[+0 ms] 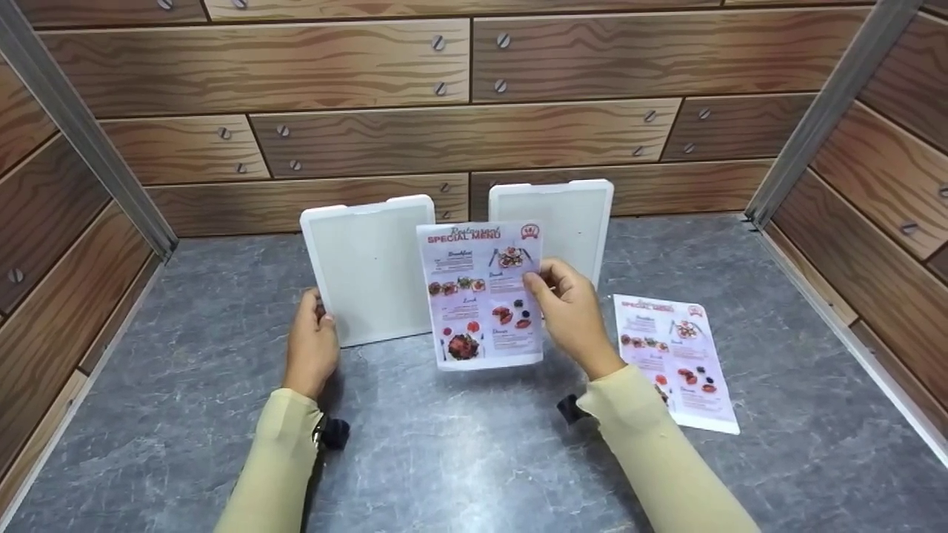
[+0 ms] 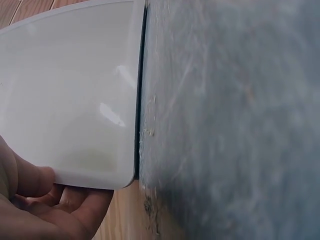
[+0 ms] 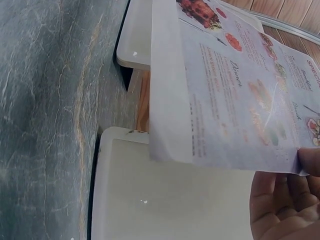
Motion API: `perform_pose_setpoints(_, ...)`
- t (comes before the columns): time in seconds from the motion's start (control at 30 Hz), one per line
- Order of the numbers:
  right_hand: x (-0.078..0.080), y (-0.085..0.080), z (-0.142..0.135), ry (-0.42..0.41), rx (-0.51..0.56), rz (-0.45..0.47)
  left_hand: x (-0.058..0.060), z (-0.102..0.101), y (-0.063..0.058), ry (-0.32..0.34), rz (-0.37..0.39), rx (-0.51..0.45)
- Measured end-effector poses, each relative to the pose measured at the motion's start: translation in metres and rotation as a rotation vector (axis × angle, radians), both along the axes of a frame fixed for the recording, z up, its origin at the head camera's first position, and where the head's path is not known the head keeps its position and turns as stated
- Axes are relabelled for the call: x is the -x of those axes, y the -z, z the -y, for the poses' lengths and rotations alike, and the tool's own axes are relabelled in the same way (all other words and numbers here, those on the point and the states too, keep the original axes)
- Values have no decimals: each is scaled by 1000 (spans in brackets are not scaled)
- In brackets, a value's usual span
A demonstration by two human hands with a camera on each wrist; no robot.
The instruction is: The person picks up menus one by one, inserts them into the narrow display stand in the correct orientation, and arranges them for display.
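Observation:
A white-framed display panel (image 1: 370, 274) stands nearly upright on the left, and my left hand (image 1: 309, 342) grips its lower left edge. In the left wrist view the thumb lies on the panel's front (image 2: 75, 100) and the fingers curl behind it. My right hand (image 1: 574, 311) pinches a printed menu sheet (image 1: 481, 296) by its right edge, thumb in front. The sheet is held upright, covering part of both panels in the head view. Behind it stands a second white-framed panel (image 1: 559, 222). In the right wrist view the menu sheet (image 3: 225, 100) hangs before the panels, its edge slightly curled.
Another menu sheet (image 1: 678, 363) lies face up on the grey marbled table (image 1: 444, 459), partly hidden by the right forearm. Wood-patterned walls (image 1: 355, 66) enclose the back and both sides, with metal strips (image 1: 89, 133) at the corners.

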State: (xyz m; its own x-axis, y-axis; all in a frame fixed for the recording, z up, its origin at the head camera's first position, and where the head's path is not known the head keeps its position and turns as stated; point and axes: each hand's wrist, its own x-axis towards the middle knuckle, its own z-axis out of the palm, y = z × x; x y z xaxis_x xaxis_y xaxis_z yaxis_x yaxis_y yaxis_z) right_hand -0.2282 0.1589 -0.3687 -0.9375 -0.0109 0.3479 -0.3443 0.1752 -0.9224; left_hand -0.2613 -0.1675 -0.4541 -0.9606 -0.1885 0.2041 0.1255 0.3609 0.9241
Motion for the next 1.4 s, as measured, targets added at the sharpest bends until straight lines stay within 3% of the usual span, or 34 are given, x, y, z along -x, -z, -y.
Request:
perform_pose_setpoints(0.83, 5, 2, -2, 34, 82, -58, 0, 2, 1, 35, 14, -53)
perform_pose_setpoints(1.1, 6, 4, -4, 30, 89, -55, 0, 1, 0, 30, 27, -45)
perform_pose_setpoints(1.33, 7, 5, -5, 37, 79, -60, 0, 1, -4, 39, 52, 44)
perform_pose_setpoints(1.4, 7, 6, -5, 42, 76, -61, -1, 1, -6, 42, 48, 31)
